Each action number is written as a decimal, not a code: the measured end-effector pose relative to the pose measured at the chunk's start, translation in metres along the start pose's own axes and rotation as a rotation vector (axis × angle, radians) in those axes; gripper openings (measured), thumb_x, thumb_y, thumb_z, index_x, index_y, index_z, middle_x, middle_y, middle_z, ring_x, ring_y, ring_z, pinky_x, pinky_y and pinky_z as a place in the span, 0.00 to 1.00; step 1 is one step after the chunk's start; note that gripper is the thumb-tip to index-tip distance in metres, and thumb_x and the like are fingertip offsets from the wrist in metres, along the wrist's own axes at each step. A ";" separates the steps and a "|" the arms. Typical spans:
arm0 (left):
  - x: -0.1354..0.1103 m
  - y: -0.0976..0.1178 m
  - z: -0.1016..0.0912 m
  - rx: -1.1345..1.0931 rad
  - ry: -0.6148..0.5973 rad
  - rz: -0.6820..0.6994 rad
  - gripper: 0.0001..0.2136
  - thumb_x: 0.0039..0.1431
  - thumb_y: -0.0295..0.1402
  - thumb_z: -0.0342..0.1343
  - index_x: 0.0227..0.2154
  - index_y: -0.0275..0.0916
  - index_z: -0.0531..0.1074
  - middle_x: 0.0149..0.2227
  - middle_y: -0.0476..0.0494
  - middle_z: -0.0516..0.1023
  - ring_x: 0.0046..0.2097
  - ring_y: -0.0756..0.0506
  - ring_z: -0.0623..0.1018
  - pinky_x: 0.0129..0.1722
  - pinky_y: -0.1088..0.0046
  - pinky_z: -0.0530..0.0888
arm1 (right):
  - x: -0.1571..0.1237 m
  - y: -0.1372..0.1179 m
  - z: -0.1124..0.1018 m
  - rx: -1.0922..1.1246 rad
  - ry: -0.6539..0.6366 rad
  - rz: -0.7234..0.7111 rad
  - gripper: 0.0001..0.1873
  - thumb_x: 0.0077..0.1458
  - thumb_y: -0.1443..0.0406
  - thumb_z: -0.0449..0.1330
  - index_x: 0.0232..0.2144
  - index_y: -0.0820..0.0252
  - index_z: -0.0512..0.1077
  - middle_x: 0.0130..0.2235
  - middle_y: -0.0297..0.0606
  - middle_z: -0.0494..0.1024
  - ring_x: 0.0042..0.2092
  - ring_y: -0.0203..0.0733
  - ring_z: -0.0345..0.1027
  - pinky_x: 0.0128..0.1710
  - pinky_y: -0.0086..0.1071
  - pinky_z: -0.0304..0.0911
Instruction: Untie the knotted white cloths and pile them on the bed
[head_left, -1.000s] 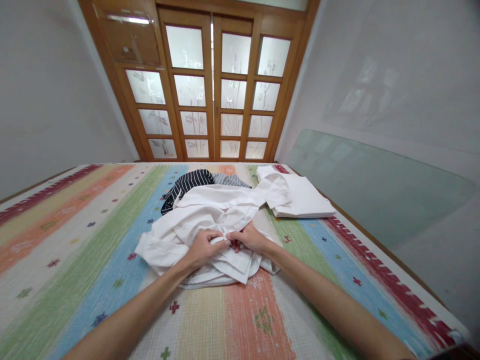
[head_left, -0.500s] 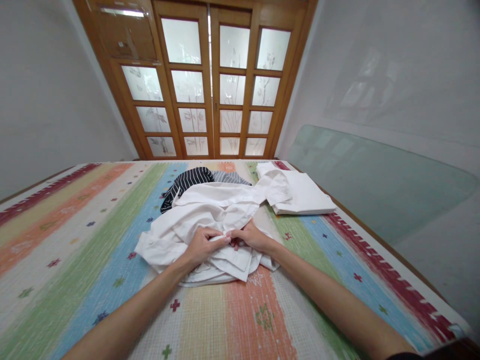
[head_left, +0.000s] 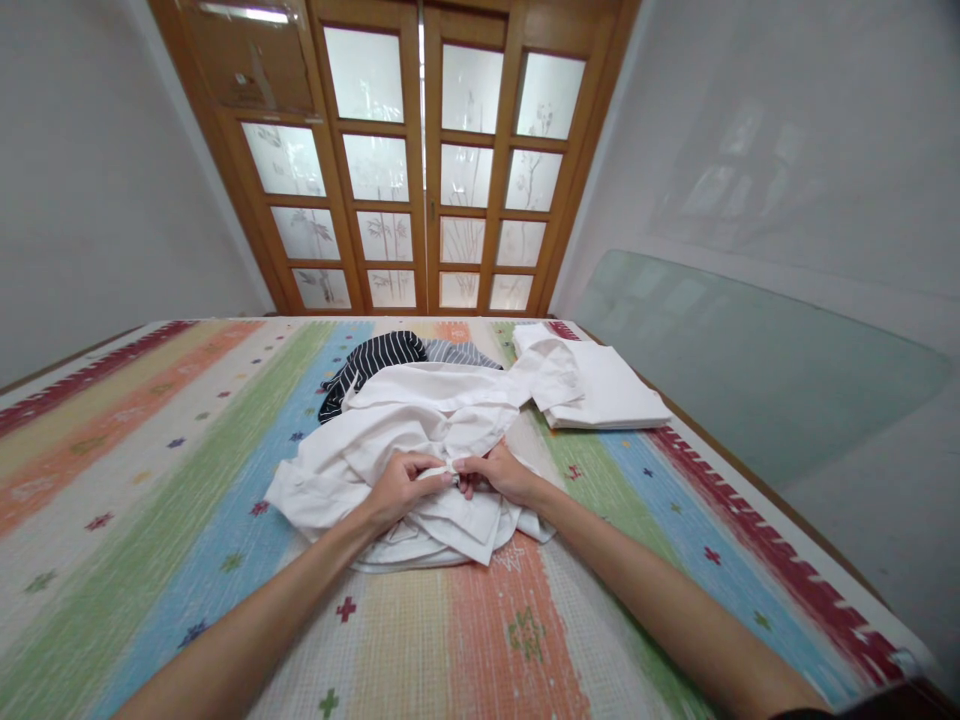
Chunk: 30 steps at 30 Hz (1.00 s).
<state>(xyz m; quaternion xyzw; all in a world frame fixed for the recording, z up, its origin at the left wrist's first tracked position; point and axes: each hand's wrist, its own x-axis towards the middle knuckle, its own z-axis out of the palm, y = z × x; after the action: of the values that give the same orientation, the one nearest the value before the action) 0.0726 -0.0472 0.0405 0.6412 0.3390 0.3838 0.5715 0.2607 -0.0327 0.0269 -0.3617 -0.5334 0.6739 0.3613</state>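
White garment [head_left: 390, 425], bunched on the striped bedspread [head_left: 405, 640], is pinched by your left hand [head_left: 403, 488] and right hand [head_left: 510, 474] close together, apparently working 1 small spot, so the next move calls for fine thumb control.

This looks like a home, likely a bedroom: a colourful striped spread [head_left: 187, 500] stretches wide like a bedcover, with loose clothes [head_left: 405, 410] lying on it. At the far end stand wooden doors [head_left: 416, 165] with frosted, plant-patterned panes [head_left: 467, 175], between plain pale walls [head_left: 787, 150] at left and right.
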 end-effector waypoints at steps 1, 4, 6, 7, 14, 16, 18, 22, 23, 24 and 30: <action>0.000 0.001 0.000 -0.006 -0.007 0.000 0.13 0.49 0.42 0.65 0.29 0.35 0.82 0.28 0.43 0.82 0.34 0.44 0.78 0.36 0.73 0.73 | 0.000 0.000 0.000 0.002 0.001 -0.004 0.20 0.38 0.53 0.70 0.19 0.64 0.71 0.19 0.33 0.73 0.19 0.33 0.65 0.20 0.25 0.63; -0.001 0.003 0.001 -0.016 -0.017 -0.002 0.14 0.52 0.43 0.63 0.30 0.35 0.82 0.28 0.43 0.82 0.36 0.44 0.79 0.37 0.72 0.73 | 0.000 0.001 -0.001 0.007 0.010 -0.020 0.19 0.39 0.54 0.71 0.19 0.64 0.71 0.19 0.32 0.73 0.19 0.33 0.65 0.20 0.25 0.63; -0.001 0.003 0.001 0.000 -0.025 0.002 0.14 0.52 0.43 0.63 0.30 0.36 0.82 0.29 0.43 0.82 0.37 0.43 0.79 0.38 0.72 0.73 | 0.000 0.001 0.000 0.009 0.009 -0.019 0.19 0.39 0.54 0.71 0.19 0.64 0.72 0.19 0.33 0.73 0.19 0.33 0.65 0.19 0.25 0.62; -0.001 0.003 0.001 0.011 -0.027 0.005 0.14 0.53 0.43 0.63 0.30 0.36 0.82 0.29 0.43 0.82 0.37 0.43 0.79 0.39 0.72 0.73 | 0.000 0.001 0.000 0.009 0.009 -0.017 0.18 0.39 0.55 0.70 0.19 0.64 0.72 0.19 0.33 0.73 0.19 0.33 0.65 0.19 0.25 0.62; 0.001 0.002 0.001 0.094 -0.004 0.001 0.13 0.52 0.42 0.63 0.29 0.36 0.82 0.31 0.44 0.83 0.34 0.45 0.79 0.36 0.74 0.73 | 0.001 0.000 0.000 0.036 0.014 0.010 0.19 0.38 0.54 0.70 0.18 0.64 0.71 0.18 0.34 0.73 0.19 0.33 0.65 0.20 0.25 0.63; 0.001 0.002 0.002 0.117 -0.002 0.018 0.13 0.52 0.42 0.63 0.28 0.36 0.82 0.31 0.45 0.83 0.34 0.45 0.79 0.36 0.75 0.73 | 0.001 0.001 0.001 0.033 0.020 0.023 0.19 0.39 0.54 0.68 0.18 0.64 0.71 0.18 0.35 0.73 0.19 0.33 0.66 0.20 0.25 0.64; 0.001 0.002 0.003 0.159 0.029 0.037 0.13 0.52 0.42 0.62 0.27 0.36 0.82 0.29 0.45 0.83 0.32 0.46 0.79 0.33 0.76 0.72 | 0.001 0.003 0.003 0.028 0.037 0.026 0.19 0.41 0.53 0.67 0.17 0.64 0.69 0.18 0.35 0.73 0.19 0.34 0.66 0.20 0.26 0.65; 0.000 0.001 0.006 0.313 0.116 0.080 0.13 0.51 0.41 0.63 0.24 0.35 0.81 0.25 0.45 0.81 0.26 0.48 0.75 0.27 0.76 0.68 | 0.002 0.004 0.004 0.035 0.092 0.005 0.16 0.39 0.55 0.63 0.17 0.61 0.66 0.17 0.36 0.71 0.19 0.38 0.66 0.19 0.28 0.65; -0.001 0.003 0.006 0.357 0.114 0.096 0.13 0.51 0.41 0.63 0.24 0.35 0.80 0.24 0.45 0.81 0.26 0.49 0.75 0.26 0.76 0.67 | 0.003 0.002 0.002 0.033 0.120 -0.005 0.15 0.39 0.55 0.62 0.18 0.60 0.65 0.16 0.35 0.70 0.18 0.38 0.66 0.17 0.29 0.64; -0.001 0.006 0.004 0.404 0.097 0.116 0.12 0.51 0.41 0.63 0.24 0.34 0.80 0.24 0.46 0.80 0.26 0.49 0.74 0.26 0.77 0.67 | 0.004 -0.001 -0.001 0.025 0.159 -0.018 0.14 0.39 0.56 0.61 0.18 0.60 0.65 0.15 0.35 0.69 0.17 0.39 0.64 0.16 0.29 0.62; -0.020 0.059 -0.024 0.788 -0.061 0.297 0.12 0.58 0.39 0.59 0.25 0.37 0.78 0.20 0.51 0.75 0.22 0.53 0.68 0.23 0.78 0.62 | -0.002 -0.051 -0.048 -0.142 0.756 -0.447 0.10 0.40 0.59 0.57 0.20 0.57 0.62 0.18 0.26 0.63 0.19 0.32 0.56 0.17 0.24 0.54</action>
<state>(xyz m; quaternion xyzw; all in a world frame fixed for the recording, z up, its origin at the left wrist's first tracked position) 0.0413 -0.0603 0.0982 0.8637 0.3468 0.2839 0.2307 0.3087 -0.0040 0.0690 -0.4824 -0.4740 0.3612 0.6420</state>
